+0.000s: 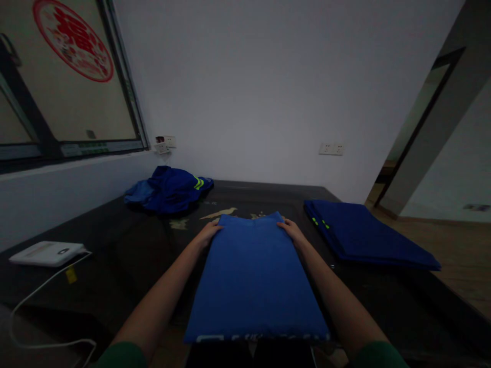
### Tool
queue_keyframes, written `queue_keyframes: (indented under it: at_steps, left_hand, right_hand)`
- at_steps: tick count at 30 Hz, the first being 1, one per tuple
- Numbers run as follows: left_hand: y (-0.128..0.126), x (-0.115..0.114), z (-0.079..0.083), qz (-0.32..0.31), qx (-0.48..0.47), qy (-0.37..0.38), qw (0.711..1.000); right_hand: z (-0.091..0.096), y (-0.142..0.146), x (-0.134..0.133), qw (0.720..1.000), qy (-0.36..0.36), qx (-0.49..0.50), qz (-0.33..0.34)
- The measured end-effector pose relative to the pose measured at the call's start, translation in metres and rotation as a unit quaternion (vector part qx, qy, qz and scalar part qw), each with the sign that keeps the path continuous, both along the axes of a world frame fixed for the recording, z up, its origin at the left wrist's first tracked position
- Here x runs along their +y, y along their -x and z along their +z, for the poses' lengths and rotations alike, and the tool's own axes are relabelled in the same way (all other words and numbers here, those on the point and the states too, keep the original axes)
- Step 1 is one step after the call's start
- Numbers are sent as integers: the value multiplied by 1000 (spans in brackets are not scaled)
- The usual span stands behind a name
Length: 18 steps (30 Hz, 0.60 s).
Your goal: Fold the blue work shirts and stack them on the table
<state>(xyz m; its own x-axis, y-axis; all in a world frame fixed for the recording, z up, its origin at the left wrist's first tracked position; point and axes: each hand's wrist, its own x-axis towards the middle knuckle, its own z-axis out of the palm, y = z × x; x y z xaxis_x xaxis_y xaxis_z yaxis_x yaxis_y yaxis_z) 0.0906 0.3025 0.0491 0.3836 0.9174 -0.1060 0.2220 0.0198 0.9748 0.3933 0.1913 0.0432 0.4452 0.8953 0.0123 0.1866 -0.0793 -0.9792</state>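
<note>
A lighter blue folded garment (257, 276) lies flat in front of me, its near edge with partly visible white print reaching the table's front. My left hand (209, 233) grips its far left corner, thumb on top and the other fingers mostly hidden by the cloth. At the far right corner, my right hand (293, 232) holds the cloth in the same manner. To the right rests a folded dark blue garment (364, 232) with small yellow-green marks. Back left, a crumpled dark blue garment (171, 189) with yellow-green stripes sits in a heap.
The dark glossy table (141, 255) carries a painted gold design. On its left is a white device (48, 253) with a white cable (42, 283) trailing over the front edge. A white wall (245, 102) with sockets (331, 148) stands behind; a window (76, 76) is at left.
</note>
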Motion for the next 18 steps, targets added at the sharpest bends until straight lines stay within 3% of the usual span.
queue_keyframes:
  at_steps: [6,12,18]
  left_hand:
    - [-5,16,-1,53,27,14,998]
    - [-8,26,-3,122,109,-85,983]
    - [-8,20,-14,152,243,-180,941]
  right_hand:
    - [3,-3,12,992,23,-106,-71]
    - [13,-4,11,968,15,-237,-76]
    - [-2,11,-1,938,78,-322,-100]
